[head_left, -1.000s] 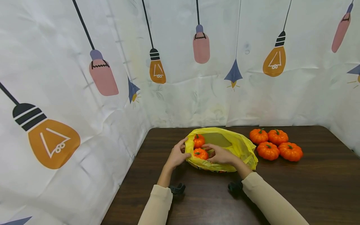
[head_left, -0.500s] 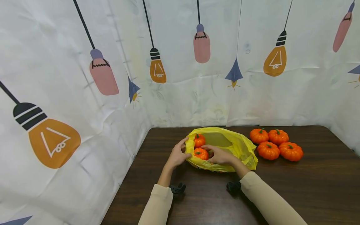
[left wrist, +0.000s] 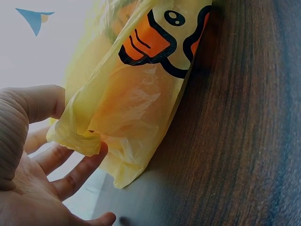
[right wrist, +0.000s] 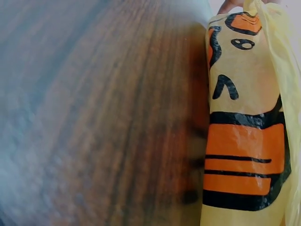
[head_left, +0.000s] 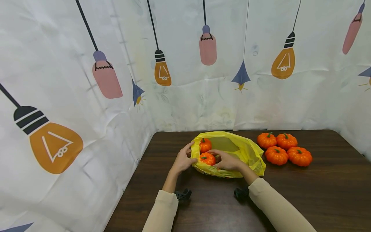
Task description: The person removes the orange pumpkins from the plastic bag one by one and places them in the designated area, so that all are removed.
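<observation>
A yellow plastic bag (head_left: 250,149) lies on its side on the dark wooden table, its mouth facing the person. My left hand (head_left: 182,158) holds the left edge of the mouth; the left wrist view shows the thumb and fingers around the bunched rim of the bag (left wrist: 77,134). Inside, at the left end, sit two small orange pumpkins, the rear pumpkin (head_left: 205,145) and the front pumpkin (head_left: 207,158). My right hand (head_left: 227,160) reaches into the mouth and grips the front pumpkin from its right side. In the right wrist view the bag's printed side (right wrist: 244,155) hides that hand.
To the right of the bag several orange pumpkins (head_left: 287,141) stand close together near the table's back edge. Dark wooden table (head_left: 333,193) extends in front and to the right. A white curtain (head_left: 185,106) printed with lamps hangs behind and at the left.
Hardly anything differs. The right forearm has shifted slightly to the left; the left hand keeps its hold on the bag, and the pumpkins stay almost where they were.
</observation>
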Available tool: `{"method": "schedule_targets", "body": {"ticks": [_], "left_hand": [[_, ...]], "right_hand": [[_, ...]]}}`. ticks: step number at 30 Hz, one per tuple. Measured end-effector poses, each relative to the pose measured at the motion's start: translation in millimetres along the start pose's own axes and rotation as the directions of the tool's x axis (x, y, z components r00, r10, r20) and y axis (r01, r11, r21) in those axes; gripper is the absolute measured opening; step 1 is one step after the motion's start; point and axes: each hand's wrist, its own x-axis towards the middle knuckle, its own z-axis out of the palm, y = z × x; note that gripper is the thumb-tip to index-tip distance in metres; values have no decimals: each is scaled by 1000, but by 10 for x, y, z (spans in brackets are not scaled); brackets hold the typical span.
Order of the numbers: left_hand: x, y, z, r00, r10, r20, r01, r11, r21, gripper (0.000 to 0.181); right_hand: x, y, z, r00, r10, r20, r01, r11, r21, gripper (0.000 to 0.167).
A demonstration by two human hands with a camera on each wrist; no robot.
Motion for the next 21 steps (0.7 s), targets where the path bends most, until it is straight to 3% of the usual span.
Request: {"method": "schedule_targets", "body": {"ticks": [14,21], "left_hand": [[-10,26,3,1000,10,-4,-9,1000,11,84],[-3,18,-4,1000,17,1,-17,1000,12,84]], "right_hand": [[-142,-36,-98,999,7,-49,-2,995,102,69],[-246,-63,-152,995,3,-101,7,995,97,71]]}}
